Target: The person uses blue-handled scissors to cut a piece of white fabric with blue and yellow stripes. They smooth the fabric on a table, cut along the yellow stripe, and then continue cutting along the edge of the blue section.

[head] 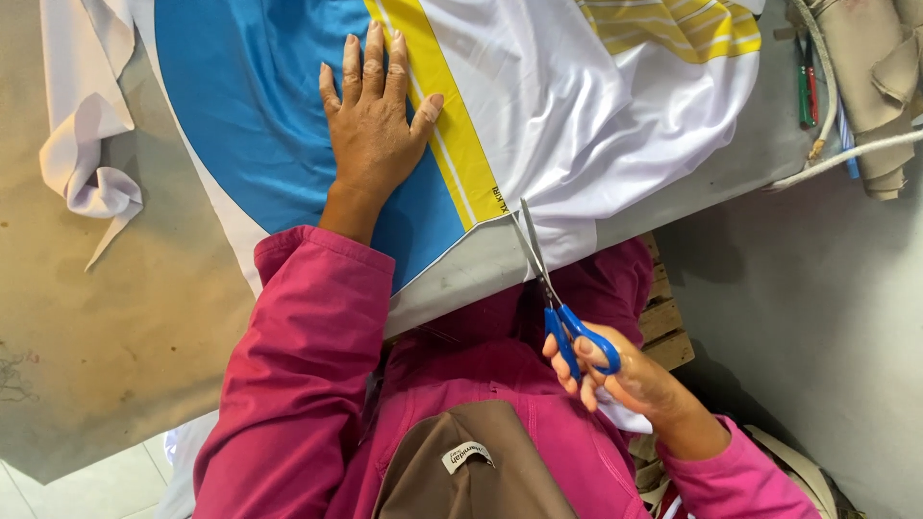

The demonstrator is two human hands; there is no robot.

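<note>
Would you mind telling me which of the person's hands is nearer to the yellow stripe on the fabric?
The left. The left hand lies flat on the blue panel with its thumb touching the yellow stripe. The right hand holds the blue-handled scissors below the table edge, away from the stripe.

— What is the person wearing?

— A magenta-pink jacket with long sleeves. The left sleeve point(288, 375) is loose and creased, ending in a plain hemmed cuff at the wrist; the right sleeve point(740, 471) shows the same pink cloth — only its lower part is in view.

— And the front of the jacket?

— The jacket front point(500, 370) shows folds and stitched seams running down the chest. Lower down sits a brown piece of cloth point(471, 466) with a curved top edge, bearing a small white sewn-on label point(468, 456) with dark lettering.

— Anything on the hands?

— The left hand point(375, 125) and the right hand point(615, 380) are bare — no gloves, rings or watch showing.
</note>
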